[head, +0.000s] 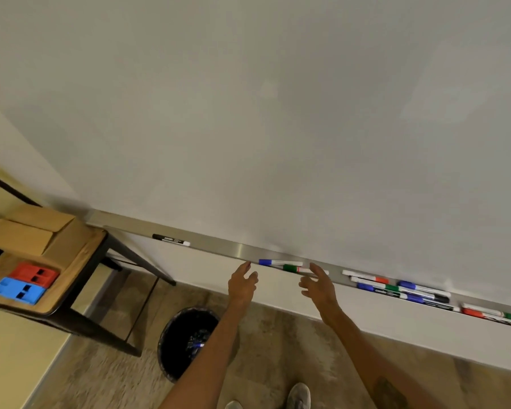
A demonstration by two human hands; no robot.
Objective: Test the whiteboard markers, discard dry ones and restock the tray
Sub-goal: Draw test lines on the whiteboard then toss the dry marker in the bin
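Observation:
A metal tray (219, 245) runs along the bottom of the whiteboard (278, 128). On it lie a black marker (170, 240) at the left, a blue-capped marker (279, 262) and a green-capped marker (292, 268) in the middle, and several more markers (410, 292) bunched at the right. My left hand (242, 286) is open just left of the blue-capped marker. My right hand (319, 286) is open just right of the green one, partly covering a marker with a red band. Neither hand holds anything.
A black waste bin (186, 340) with discarded markers stands on the floor below my left arm. At the left, a small wooden table (71, 278) carries cardboard boxes (33, 231), a red eraser (33, 274) and a blue eraser (18, 290). My shoes show at the bottom.

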